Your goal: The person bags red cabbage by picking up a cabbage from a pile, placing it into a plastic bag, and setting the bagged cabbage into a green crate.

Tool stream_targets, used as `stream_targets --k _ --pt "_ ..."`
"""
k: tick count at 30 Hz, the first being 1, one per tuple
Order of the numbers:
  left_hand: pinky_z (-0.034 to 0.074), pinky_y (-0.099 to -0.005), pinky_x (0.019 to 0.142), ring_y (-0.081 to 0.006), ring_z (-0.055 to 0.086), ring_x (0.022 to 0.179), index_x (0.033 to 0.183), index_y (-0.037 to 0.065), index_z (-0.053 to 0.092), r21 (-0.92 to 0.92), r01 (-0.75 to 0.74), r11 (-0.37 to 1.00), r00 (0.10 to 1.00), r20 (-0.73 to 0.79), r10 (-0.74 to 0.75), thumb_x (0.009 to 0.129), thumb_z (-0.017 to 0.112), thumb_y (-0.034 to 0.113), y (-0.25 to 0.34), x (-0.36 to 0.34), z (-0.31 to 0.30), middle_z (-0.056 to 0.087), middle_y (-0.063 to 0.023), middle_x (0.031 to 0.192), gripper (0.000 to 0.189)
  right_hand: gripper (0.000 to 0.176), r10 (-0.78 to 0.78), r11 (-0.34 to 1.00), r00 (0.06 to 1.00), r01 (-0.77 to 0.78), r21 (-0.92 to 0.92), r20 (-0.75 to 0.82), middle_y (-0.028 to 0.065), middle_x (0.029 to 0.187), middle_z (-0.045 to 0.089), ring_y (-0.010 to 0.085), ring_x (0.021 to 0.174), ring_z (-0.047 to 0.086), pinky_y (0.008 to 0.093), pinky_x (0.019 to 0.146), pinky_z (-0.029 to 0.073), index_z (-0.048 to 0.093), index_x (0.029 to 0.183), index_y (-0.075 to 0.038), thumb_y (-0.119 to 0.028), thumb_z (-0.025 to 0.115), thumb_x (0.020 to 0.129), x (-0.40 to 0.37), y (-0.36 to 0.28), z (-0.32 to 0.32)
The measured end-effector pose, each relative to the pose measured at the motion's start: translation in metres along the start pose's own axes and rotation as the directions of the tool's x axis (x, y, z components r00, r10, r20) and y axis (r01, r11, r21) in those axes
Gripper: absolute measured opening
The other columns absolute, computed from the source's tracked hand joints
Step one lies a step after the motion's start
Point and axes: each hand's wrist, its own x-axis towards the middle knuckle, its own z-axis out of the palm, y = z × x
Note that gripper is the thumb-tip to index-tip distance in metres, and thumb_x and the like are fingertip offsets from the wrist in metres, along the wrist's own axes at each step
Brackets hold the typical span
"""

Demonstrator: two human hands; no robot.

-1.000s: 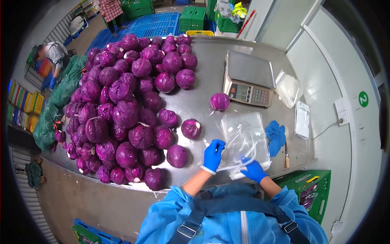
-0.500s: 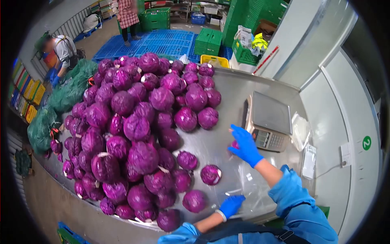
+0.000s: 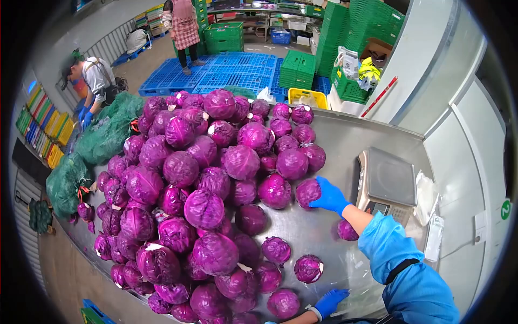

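Note:
My right hand, in a blue glove, has its fingers curved around a red cabbage at the right edge of a big pile of red cabbages. Under my right forearm lies another red cabbage, partly covered by the sleeve. At the front edge of the table, my left hand, also gloved, is closed at the edge of a clear plastic bag lying flat. Several single cabbages, such as a small cut-stemmed one, sit between the pile and the bag.
A weighing scale stands on the steel table to the right, with white plastic bags beside it. Green net sacks lie at the left. Beyond are a yellow crate, blue pallets and two people.
My right hand has moved from the cabbage near the scale to one at the pile's edge. The view has shifted, so the table appears lower and further right. My left hand stays by the bag.

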Motion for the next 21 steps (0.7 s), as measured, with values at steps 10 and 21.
stream_targets --k 10,21 --pt "0.032 -0.0409 0.106 -0.0261 0.041 0.125 0.137 0.013 0.042 -0.087 -0.025 0.996 1.000 0.003 0.026 0.091 0.052 0.025 0.022 0.005 -0.037 0.042 -0.0091 0.139 0.048 0.064 0.067 0.255 0.883 -0.466 0.847 0.465 0.0122 0.129 0.053 0.0205 0.119 0.051 0.0381 0.103 0.040 0.038 0.137 -0.002 -0.013 0.057 0.077 -0.296 -0.002 0.003" --pt "0.034 -0.0375 0.107 -0.0336 0.039 0.131 0.146 0.009 0.022 -0.080 0.107 0.991 0.992 -0.061 -0.112 0.076 0.072 0.014 0.127 -0.021 -0.048 0.026 -0.0170 0.149 0.086 0.063 0.507 0.203 0.837 -0.345 0.916 0.204 0.0119 0.120 0.056 0.0253 0.104 0.060 0.0392 0.090 0.051 0.042 0.134 -0.003 -0.010 0.068 0.076 -0.484 0.011 0.043"
